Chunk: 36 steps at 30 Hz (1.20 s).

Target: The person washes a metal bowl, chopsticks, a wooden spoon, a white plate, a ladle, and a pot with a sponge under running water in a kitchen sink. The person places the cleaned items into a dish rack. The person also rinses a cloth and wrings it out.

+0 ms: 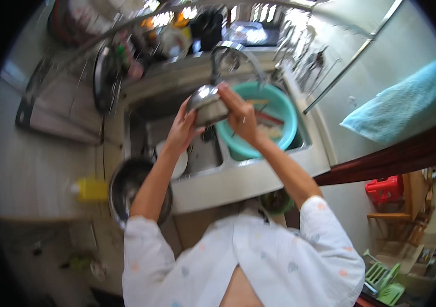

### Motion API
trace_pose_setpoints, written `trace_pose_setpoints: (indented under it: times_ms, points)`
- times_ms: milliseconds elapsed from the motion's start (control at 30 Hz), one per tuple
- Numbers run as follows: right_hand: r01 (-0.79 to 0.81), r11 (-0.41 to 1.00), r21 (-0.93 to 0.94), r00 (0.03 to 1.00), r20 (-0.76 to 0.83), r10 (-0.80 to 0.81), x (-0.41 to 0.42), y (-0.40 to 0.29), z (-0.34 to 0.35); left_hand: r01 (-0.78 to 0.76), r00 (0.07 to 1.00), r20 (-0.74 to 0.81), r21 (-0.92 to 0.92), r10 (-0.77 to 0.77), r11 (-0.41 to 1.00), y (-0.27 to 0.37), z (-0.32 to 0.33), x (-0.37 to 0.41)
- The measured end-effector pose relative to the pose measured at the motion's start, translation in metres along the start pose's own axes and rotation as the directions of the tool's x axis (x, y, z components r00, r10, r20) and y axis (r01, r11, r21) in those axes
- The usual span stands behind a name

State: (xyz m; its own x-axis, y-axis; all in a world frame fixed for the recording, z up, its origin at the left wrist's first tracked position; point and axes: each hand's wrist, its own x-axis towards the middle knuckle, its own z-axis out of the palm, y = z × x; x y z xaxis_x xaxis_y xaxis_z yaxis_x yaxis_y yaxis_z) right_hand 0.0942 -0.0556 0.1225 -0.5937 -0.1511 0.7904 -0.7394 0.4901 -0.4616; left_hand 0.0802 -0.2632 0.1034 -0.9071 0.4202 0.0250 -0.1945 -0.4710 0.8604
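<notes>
Between my two hands is a shiny metal bowl (207,105), tipped with its rounded outside upward. My left hand (181,130) grips it from the left side; my right hand (241,115) presses against its right side. The bowl hangs over the double sink, near the divider. Below and to the right, a turquoise plastic basin (291,126) fills the right sink bowl, with a reddish stick-like item (270,117) and other things inside. A curved chrome faucet (254,63) arches above the basin. White dishware (179,165) lies in the left sink bowl (202,153), partly behind my left arm.
A large metal bowl (120,192) and a yellow bottle (92,190) stand on the left counter. A cutting board (62,115) and a pot lid (104,82) lean behind them. Utensils (314,65) hang at the back right. A blue towel (402,103) hangs on the right.
</notes>
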Motion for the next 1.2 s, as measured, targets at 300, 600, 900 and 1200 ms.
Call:
trace_pose_setpoints:
  times_ms: [300, 600, 900, 1200]
  points:
    - [-0.255, 0.951, -0.174, 0.960, -0.160, 0.229, -0.079, -0.019, -0.074, 0.136, 0.975, 0.166, 0.068, -0.146, 0.988, -0.083, 0.044, 0.000]
    - [-0.938, 0.334, -0.090, 0.346, -0.194, 0.918, -0.179, -0.160, -0.274, 0.544, 0.710, 0.595, -0.124, -0.377, 0.830, -0.191, 0.245, -0.080]
    - [-0.971, 0.233, 0.060, 0.143, -0.634, 0.760, -0.398, -0.270, -0.449, 0.931, 0.114, 0.733, 0.156, -0.670, 0.330, -0.317, 0.479, -0.212]
    - [-0.874, 0.340, 0.348, -0.056, -0.767, 0.640, -0.475, -0.381, -0.532, 0.873, -0.278, 0.725, 0.464, -0.630, 0.149, -0.396, 0.627, -0.274]
